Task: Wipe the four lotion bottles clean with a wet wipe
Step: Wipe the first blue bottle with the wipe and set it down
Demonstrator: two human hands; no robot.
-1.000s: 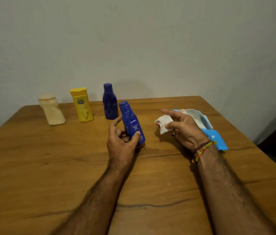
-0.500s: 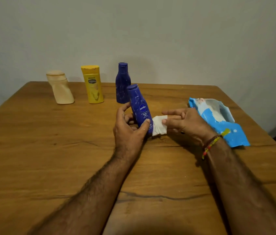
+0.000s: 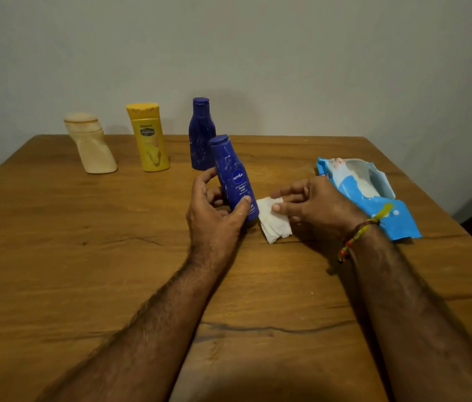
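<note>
A small dark-blue plastic lotion bottle [image 3: 236,181], speckled white, is gripped tilted over the wooden bench [image 3: 84,256] by the left hand [image 3: 214,210], a folded white wet wipe [image 3: 274,220] is pinched beside it by the right hand [image 3: 313,204], and wiping is judged barely begun, three bottles being left.

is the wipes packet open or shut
Open. The blue wipes packet lies on the table with its top flap peeled back, pale wipes showing inside.

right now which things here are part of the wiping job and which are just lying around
Part of the job:
- Nivea bottle, gripped by left hand
- wet wipe, pinched by right hand
- second blue bottle
- yellow bottle
- cream bottle
- wipes pack

Lying about:
- nothing besides the table
</note>
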